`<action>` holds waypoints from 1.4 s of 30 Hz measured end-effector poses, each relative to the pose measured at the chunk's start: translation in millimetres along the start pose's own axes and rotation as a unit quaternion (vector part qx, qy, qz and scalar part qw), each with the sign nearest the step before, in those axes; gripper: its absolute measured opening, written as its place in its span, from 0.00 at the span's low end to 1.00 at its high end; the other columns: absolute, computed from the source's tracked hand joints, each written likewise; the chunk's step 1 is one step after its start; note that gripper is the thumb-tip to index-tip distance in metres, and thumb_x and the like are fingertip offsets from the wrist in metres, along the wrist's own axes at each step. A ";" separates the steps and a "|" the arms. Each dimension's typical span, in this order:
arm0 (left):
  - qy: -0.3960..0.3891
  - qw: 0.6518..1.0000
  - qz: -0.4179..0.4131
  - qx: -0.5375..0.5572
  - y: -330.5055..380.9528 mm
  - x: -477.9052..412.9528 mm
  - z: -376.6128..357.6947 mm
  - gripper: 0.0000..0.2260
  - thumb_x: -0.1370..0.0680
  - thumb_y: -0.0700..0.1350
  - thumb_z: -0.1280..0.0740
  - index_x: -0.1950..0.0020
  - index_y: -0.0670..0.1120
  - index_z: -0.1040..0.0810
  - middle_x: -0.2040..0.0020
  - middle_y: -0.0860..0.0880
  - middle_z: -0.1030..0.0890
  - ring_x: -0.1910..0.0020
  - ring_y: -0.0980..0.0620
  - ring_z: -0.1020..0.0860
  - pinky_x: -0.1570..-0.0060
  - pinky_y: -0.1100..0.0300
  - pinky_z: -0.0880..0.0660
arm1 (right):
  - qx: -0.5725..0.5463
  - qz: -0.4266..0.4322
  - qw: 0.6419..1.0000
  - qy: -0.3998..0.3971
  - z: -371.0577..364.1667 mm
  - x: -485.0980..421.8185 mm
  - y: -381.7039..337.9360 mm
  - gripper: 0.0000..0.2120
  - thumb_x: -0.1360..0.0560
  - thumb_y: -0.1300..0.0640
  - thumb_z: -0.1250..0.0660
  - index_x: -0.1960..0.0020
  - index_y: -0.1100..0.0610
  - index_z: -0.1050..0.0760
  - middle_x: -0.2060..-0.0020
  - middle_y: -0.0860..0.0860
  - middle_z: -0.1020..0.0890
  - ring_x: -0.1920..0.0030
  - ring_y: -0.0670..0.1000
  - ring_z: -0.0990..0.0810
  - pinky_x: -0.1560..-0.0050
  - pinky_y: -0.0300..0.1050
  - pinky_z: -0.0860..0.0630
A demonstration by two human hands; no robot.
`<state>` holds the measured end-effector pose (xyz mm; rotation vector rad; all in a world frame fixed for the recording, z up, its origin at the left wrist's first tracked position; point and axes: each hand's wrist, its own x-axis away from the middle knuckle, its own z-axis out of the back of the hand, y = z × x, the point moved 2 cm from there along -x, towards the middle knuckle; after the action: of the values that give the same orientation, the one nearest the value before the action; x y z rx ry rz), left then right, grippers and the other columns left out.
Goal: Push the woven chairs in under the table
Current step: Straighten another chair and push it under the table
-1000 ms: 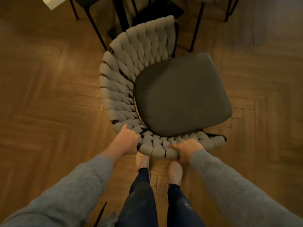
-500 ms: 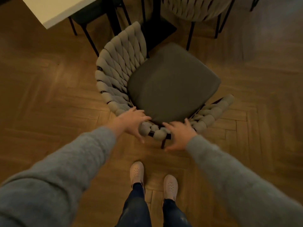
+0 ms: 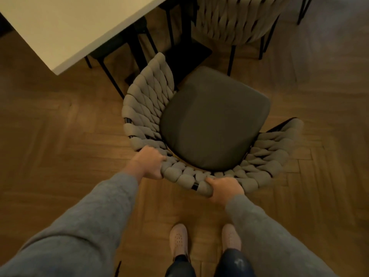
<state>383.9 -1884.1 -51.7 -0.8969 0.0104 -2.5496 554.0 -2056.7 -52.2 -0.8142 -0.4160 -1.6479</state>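
- Chair (image 3: 213, 124) on the wood floor (image 3: 50, 126), just off the table's corner, with its dark seat wholly out from under the top.
- Woven back curving round the left and near sides of the seat, closest to the person.
- Left hand (image 3: 148, 163) gripping the back's top rim at its near-left bend: fingers (image 3: 157, 156) curled tight over the weave, knuckles up, tips hidden on the seat side.
- Right hand (image 3: 224, 188) gripping the same rim, lower and further right: thumb (image 3: 211, 179) laid along the top of the weave and pointing left, other fingers wrapped under the rim and out of sight.
- Between the hands, a short stretch of woven rim with a black frame band showing; hands apart from each other.
- Seat just beyond both sets of fingers, on the side away from the person.
- Table (image 3: 60, 27) at upper left, pale top over black legs; far end of the chair's back near one leg, contact impossible to tell.
- Second chair (image 3: 237, 19) at the top edge, beyond the seat and apart from it.
- Grey sleeves (image 3: 103, 212) reaching in from below.
- Pale shoes (image 3: 178, 239) on the floor beneath the hands.
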 end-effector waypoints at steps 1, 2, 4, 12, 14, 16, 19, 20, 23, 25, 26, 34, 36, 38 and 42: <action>0.004 1.000 0.012 0.008 2.0 -3.7 3.7 0.23 0.28 0.61 0.38 0.37 0.53 0.25 0.53 0.49 0.19 0.55 0.49 0.21 0.58 0.56 0.29 | 0.019 0.007 1.000 -0.005 8.9 -3.6 8.4 0.26 0.21 0.48 0.41 0.24 0.46 0.41 0.34 0.51 0.25 0.37 0.55 0.26 0.35 0.50 0.30; 0.007 1.000 0.024 0.016 3.4 -8.0 8.6 0.23 0.28 0.61 0.38 0.37 0.52 0.24 0.52 0.49 0.18 0.55 0.48 0.21 0.58 0.57 0.29 | 0.035 0.016 0.999 -0.003 18.5 -8.3 17.6 0.26 0.21 0.48 0.41 0.24 0.45 0.41 0.35 0.51 0.25 0.37 0.55 0.25 0.36 0.50 0.29; 0.011 0.998 0.042 0.038 5.9 -17.1 17.7 0.22 0.28 0.60 0.38 0.38 0.52 0.24 0.52 0.49 0.18 0.54 0.49 0.21 0.58 0.58 0.28 | 0.055 0.032 0.998 0.003 38.1 -17.3 35.8 0.25 0.21 0.48 0.40 0.25 0.45 0.40 0.36 0.51 0.24 0.39 0.54 0.25 0.37 0.49 0.29; 0.023 0.974 0.153 0.163 47.1 -61.2 58.1 0.19 0.28 0.60 0.38 0.44 0.50 0.22 0.56 0.50 0.21 0.57 0.50 0.22 0.57 0.58 0.25 | 0.188 0.122 0.974 -0.016 107.3 -66.1 127.9 0.27 0.21 0.47 0.38 0.25 0.42 0.42 0.37 0.51 0.23 0.40 0.53 0.24 0.39 0.47 0.28; 0.020 0.961 0.183 0.206 65.2 -75.2 73.6 0.17 0.27 0.60 0.38 0.46 0.50 0.23 0.58 0.50 0.23 0.60 0.51 0.24 0.58 0.58 0.26 | 0.233 0.147 0.961 -0.029 127.4 -78.6 155.7 0.26 0.21 0.48 0.39 0.25 0.42 0.42 0.37 0.51 0.24 0.40 0.54 0.24 0.39 0.48 0.28; 0.018 0.949 0.213 0.231 83.2 -90.4 85.8 0.15 0.27 0.59 0.38 0.49 0.49 0.25 0.58 0.50 0.24 0.61 0.50 0.25 0.59 0.57 0.26 | 0.269 0.160 0.949 -0.038 148.8 -88.4 179.4 0.26 0.20 0.49 0.40 0.24 0.42 0.43 0.36 0.52 0.25 0.39 0.54 0.25 0.37 0.49 0.29; 0.030 0.933 0.239 0.266 98.8 -114.6 103.0 0.17 0.27 0.59 0.37 0.47 0.48 0.25 0.54 0.49 0.21 0.56 0.49 0.22 0.56 0.55 0.24 | 0.310 0.184 0.932 -0.045 181.3 -105.0 206.2 0.27 0.20 0.54 0.40 0.24 0.42 0.43 0.34 0.51 0.27 0.37 0.55 0.27 0.36 0.50 0.30; 0.040 0.934 0.226 0.273 99.0 -121.5 105.8 0.19 0.27 0.59 0.37 0.44 0.48 0.25 0.51 0.49 0.20 0.53 0.48 0.22 0.53 0.54 0.24 | 0.319 0.189 0.928 -0.045 190.4 -111.3 211.6 0.27 0.20 0.55 0.40 0.24 0.42 0.43 0.34 0.50 0.28 0.36 0.55 0.28 0.35 0.50 0.31; 0.044 0.945 0.146 0.289 85.0 -132.0 111.2 0.22 0.25 0.59 0.36 0.36 0.48 0.27 0.43 0.48 0.21 0.46 0.48 0.23 0.49 0.56 0.27 | 0.359 0.207 0.909 -0.047 215.7 -131.2 229.2 0.26 0.20 0.55 0.39 0.25 0.43 0.42 0.32 0.49 0.29 0.33 0.55 0.31 0.33 0.50 0.35; 0.035 0.958 0.092 0.268 67.6 -131.8 107.3 0.22 0.25 0.56 0.36 0.32 0.50 0.30 0.40 0.50 0.23 0.43 0.49 0.24 0.42 0.56 0.30 | 0.367 0.209 0.905 -0.057 227.1 -144.2 246.2 0.27 0.21 0.56 0.39 0.25 0.42 0.41 0.30 0.48 0.31 0.31 0.54 0.34 0.30 0.52 0.37; 0.035 0.963 0.084 0.255 60.8 -133.1 105.8 0.23 0.25 0.55 0.36 0.32 0.51 0.31 0.40 0.51 0.23 0.43 0.50 0.24 0.39 0.55 0.32 | 0.374 0.210 0.901 -0.066 232.9 -151.3 256.7 0.27 0.21 0.55 0.39 0.25 0.41 0.42 0.29 0.47 0.32 0.30 0.54 0.35 0.29 0.52 0.38; -0.002 0.968 0.137 0.211 62.3 -176.2 125.8 0.20 0.22 0.49 0.39 0.30 0.54 0.32 0.43 0.50 0.20 0.48 0.48 0.21 0.52 0.53 0.26 | 0.436 0.168 0.878 -0.102 274.5 -183.2 290.2 0.33 0.25 0.42 0.34 0.24 0.39 0.44 0.28 0.46 0.33 0.26 0.54 0.40 0.25 0.60 0.49; -0.010 0.967 0.146 0.211 62.0 -174.2 127.0 0.19 0.22 0.49 0.40 0.30 0.54 0.32 0.42 0.49 0.20 0.46 0.47 0.21 0.51 0.53 0.27 | 0.401 0.184 0.893 -0.089 267.6 -183.8 294.4 0.33 0.27 0.38 0.34 0.25 0.39 0.42 0.32 0.46 0.28 0.31 0.53 0.32 0.27 0.56 0.42; -0.019 0.965 0.149 0.216 63.5 -171.8 127.0 0.19 0.22 0.50 0.40 0.30 0.54 0.31 0.42 0.49 0.20 0.45 0.47 0.22 0.49 0.52 0.27 | 0.379 0.192 0.901 -0.085 261.9 -184.8 298.9 0.31 0.25 0.41 0.36 0.25 0.39 0.42 0.33 0.47 0.27 0.34 0.53 0.29 0.30 0.53 0.38; -0.029 0.963 0.161 0.215 64.4 -173.7 120.5 0.17 0.21 0.50 0.41 0.32 0.54 0.30 0.43 0.50 0.20 0.45 0.47 0.22 0.45 0.53 0.29 | 0.413 0.204 0.882 -0.097 263.4 -191.4 300.4 0.27 0.20 0.53 0.40 0.23 0.43 0.44 0.30 0.50 0.29 0.31 0.54 0.31 0.30 0.51 0.35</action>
<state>602.4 -1856.2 -69.3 -0.7270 -0.3699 -2.1064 928.5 -1820.2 -52.3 -0.3669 -0.9373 -0.8535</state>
